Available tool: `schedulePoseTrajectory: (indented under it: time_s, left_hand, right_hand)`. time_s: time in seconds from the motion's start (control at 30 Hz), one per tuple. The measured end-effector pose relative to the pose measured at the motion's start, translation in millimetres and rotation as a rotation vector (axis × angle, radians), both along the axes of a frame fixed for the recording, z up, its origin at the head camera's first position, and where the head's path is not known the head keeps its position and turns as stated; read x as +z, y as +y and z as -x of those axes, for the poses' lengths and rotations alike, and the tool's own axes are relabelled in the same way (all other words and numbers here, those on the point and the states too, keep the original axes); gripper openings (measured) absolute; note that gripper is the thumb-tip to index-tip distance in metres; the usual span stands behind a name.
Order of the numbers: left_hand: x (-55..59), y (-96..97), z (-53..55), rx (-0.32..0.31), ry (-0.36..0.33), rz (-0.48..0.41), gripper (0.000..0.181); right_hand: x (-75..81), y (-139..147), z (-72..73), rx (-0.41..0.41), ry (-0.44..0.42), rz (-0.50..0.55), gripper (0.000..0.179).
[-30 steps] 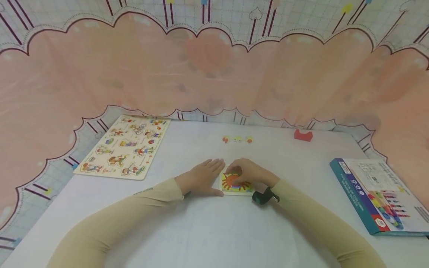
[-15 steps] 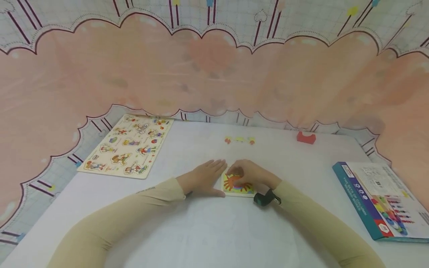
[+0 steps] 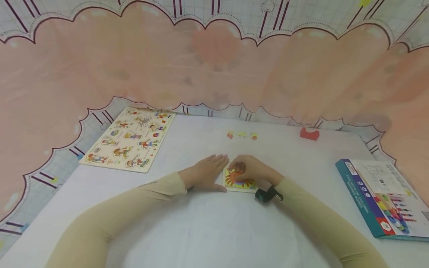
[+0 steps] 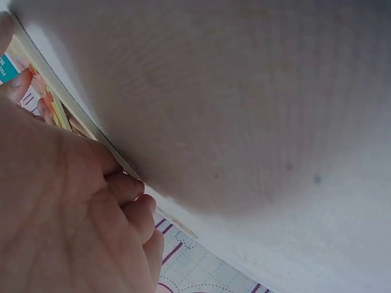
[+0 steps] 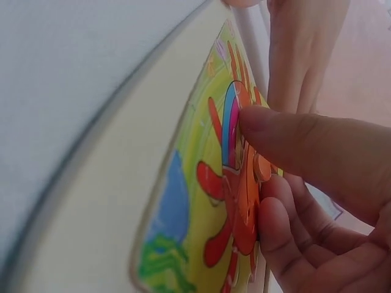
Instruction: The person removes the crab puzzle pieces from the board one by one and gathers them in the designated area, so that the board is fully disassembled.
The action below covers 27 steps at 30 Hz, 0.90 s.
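A small puzzle board [image 3: 240,190] with a yellow, crab-like picture lies flat on the white table. From its right side my right hand [image 3: 255,169] reaches over and pinches an orange puzzle piece [image 5: 247,213], thumb on one side and fingers on the other. In the right wrist view the piece sits slightly raised against the picture, beside a blue and pink striped part. My left hand [image 3: 206,174] lies along the board's left edge with fingers stretched out. The left wrist view shows its fingertips [image 4: 142,210] by the board's pale edge.
Behind the hands lie several small yellow and red pieces [image 3: 242,135]. A red notched block [image 3: 309,134] stands at the back right. At left is a picture puzzle board [image 3: 124,141] with figures; at right, a teal-edged box [image 3: 382,197]. A patterned cloth hangs behind.
The head view has shifted slightly. The right hand keeps its pinch over the board, and the left hand stays at the board's edge.
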<state>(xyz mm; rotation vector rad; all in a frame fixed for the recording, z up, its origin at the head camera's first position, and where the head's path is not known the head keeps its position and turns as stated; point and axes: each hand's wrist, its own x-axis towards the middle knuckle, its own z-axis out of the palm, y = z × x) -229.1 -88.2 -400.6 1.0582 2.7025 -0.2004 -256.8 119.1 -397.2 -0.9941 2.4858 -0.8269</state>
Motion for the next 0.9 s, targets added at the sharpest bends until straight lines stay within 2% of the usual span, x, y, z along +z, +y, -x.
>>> schedulePoseTrajectory:
  time_s: [0.27,0.57,0.9]
  left_hand:
    - [-10.0,-1.6,-0.2,0.001,0.021,-0.031,0.101]
    - [-7.0,1.0,-4.4,0.012,0.009,-0.023,0.101]
    - [-4.9,2.0,-3.4,-0.005,0.038,0.003,0.100]
  right_hand:
    - [-4.2,-0.7,-1.3,-0.014,-0.024,0.011,0.029]
    - [-7.5,-0.8,-3.7,-0.033,-0.038,0.029,0.028]
    - [-5.8,-2.5,-0.3,-0.034,-0.006,-0.002,0.027]
